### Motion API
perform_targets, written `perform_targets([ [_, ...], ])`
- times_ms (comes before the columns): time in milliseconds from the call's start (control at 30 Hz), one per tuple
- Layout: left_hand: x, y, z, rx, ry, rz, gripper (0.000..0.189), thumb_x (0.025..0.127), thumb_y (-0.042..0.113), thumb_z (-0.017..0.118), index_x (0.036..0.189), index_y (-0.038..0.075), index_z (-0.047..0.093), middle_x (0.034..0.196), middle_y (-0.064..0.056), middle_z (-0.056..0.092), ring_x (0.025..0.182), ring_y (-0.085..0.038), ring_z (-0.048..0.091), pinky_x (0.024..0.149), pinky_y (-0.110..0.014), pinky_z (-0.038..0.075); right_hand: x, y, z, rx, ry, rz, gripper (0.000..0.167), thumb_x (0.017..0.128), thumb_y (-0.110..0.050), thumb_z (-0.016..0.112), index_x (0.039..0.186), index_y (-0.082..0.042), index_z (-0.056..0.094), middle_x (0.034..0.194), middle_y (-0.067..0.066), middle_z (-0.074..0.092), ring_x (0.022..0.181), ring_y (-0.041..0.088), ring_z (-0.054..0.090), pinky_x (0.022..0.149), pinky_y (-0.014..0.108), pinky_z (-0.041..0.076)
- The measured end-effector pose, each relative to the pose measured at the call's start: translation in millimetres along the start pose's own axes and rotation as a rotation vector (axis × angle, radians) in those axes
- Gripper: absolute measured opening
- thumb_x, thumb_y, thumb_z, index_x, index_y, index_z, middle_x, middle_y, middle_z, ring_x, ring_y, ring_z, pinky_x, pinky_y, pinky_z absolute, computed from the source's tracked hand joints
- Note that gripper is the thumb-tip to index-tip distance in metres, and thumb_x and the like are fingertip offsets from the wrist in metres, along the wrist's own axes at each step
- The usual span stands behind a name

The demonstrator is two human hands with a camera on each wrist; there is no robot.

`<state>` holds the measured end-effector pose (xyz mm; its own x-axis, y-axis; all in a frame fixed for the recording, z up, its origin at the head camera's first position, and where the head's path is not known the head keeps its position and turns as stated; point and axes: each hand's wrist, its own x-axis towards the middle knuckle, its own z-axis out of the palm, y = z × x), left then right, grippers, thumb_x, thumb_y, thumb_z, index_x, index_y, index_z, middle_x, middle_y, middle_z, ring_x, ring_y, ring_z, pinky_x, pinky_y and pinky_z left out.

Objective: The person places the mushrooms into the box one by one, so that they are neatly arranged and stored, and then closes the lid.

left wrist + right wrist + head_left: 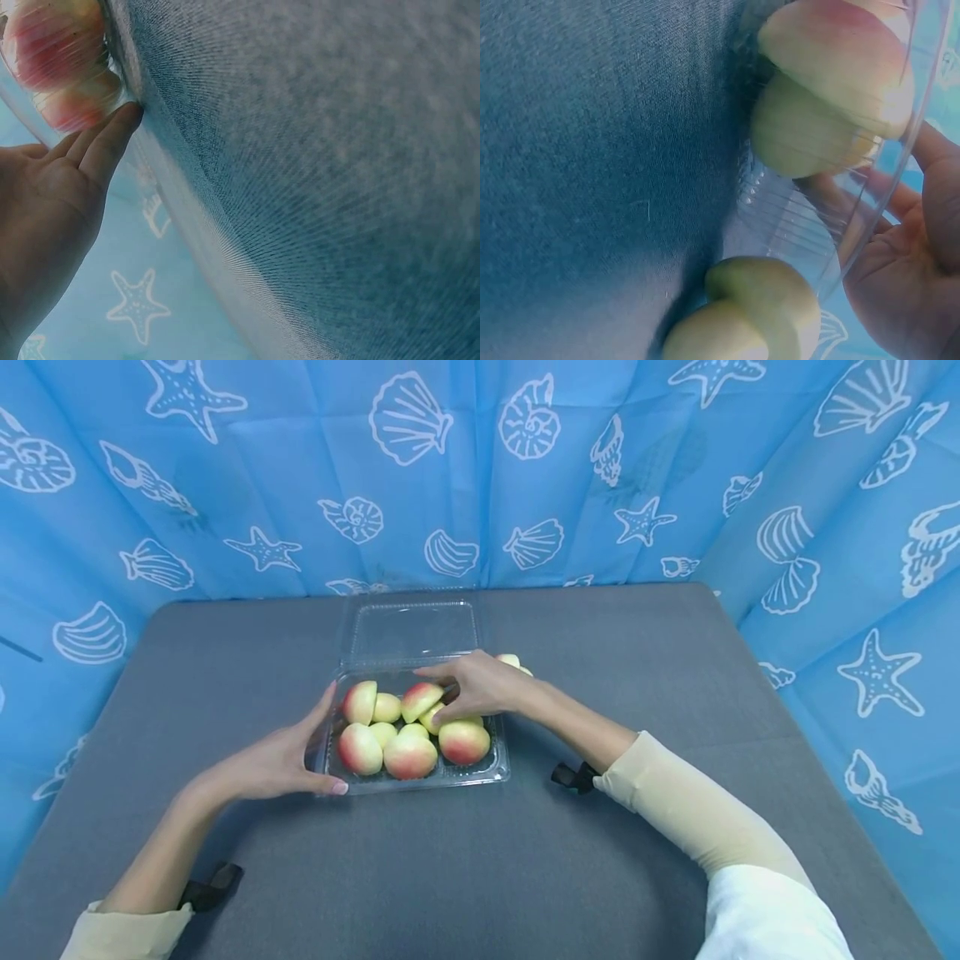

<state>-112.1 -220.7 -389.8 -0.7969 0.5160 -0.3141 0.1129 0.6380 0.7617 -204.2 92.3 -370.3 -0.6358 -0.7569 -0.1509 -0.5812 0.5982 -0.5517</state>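
A clear plastic clamshell box (420, 787) holds several mushroom-shaped pieces (408, 754) with red-and-yellow caps and pale yellow stems. My left hand (281, 762) spans the box's left side, thumb at the front corner and fingers toward the back; its fingertips touch the wall in the left wrist view. Inside the box at the back right, my right hand (480, 685) holds a mushroom-shaped piece (422, 700) between thumb and fingers. Through the clear wall, the right wrist view shows this hand (900, 270) behind other pieces (840, 75); its fingertips are partly hidden.
The box's clear lid (416, 631) lies folded back behind it. Another mushroom-shaped piece (510, 661) is on the grey tablecloth (465, 877) right of the box, partly hidden by my right hand. A blue shell-patterned curtain (480, 485) hangs behind the table.
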Motion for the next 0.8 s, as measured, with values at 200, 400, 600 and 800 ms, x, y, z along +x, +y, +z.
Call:
perform_targets([
  [200,2.5,-3.2,2.9,-0.008,0.0,-0.008,0.132,0.078,0.04,0.084,0.156,0.024,-0.02,0.164,-0.021,-0.008,0.146,-0.047,0.014,0.113,-0.061,0.025,-8.9,6.5,-3.2,0.107,-0.005,-0.004,0.068,0.086,-0.028,0.079,0.147,-0.014,0.051,0.138,0.005,0.061,0.102,0.012,0.07,0.087,0.024,0.054],
  [400,3.6,-6.7,4.1,-0.005,0.0,0.009,0.13,0.079,0.039,0.084,0.157,0.022,-0.02,0.164,-0.024,-0.006,0.145,-0.049,0.018,0.111,-0.061,0.028,-19.0,18.4,-6.3,0.248,0.037,-0.067,0.061,0.086,-0.019,0.079,0.142,-0.01,0.056,0.132,0.01,0.064,0.101,0.01,0.07,0.084,0.02,0.055],
  [600,1.8,-5.3,4.0,0.009,0.004,0.018,0.13,0.079,0.039,0.084,0.157,0.021,-0.019,0.163,-0.025,-0.004,0.144,-0.05,0.02,0.111,-0.061,0.029,-26.0,31.2,-9.6,0.373,0.116,-0.126,0.056,0.086,-0.013,0.079,0.138,-0.004,0.059,0.125,0.015,0.067,0.105,0.022,0.069,0.087,0.026,0.056],
  [800,0.5,-3.5,3.2,0.014,0.012,0.037,0.131,0.079,0.039,0.084,0.157,0.018,-0.019,0.164,-0.025,-0.004,0.145,-0.05,0.018,0.11,-0.061,0.029,-31.7,42.4,-13.3,0.448,0.196,-0.149,0.051,0.084,-0.007,0.079,0.132,0.0,0.062,0.119,0.017,0.069,0.104,0.03,0.069,0.089,0.032,0.056],
])
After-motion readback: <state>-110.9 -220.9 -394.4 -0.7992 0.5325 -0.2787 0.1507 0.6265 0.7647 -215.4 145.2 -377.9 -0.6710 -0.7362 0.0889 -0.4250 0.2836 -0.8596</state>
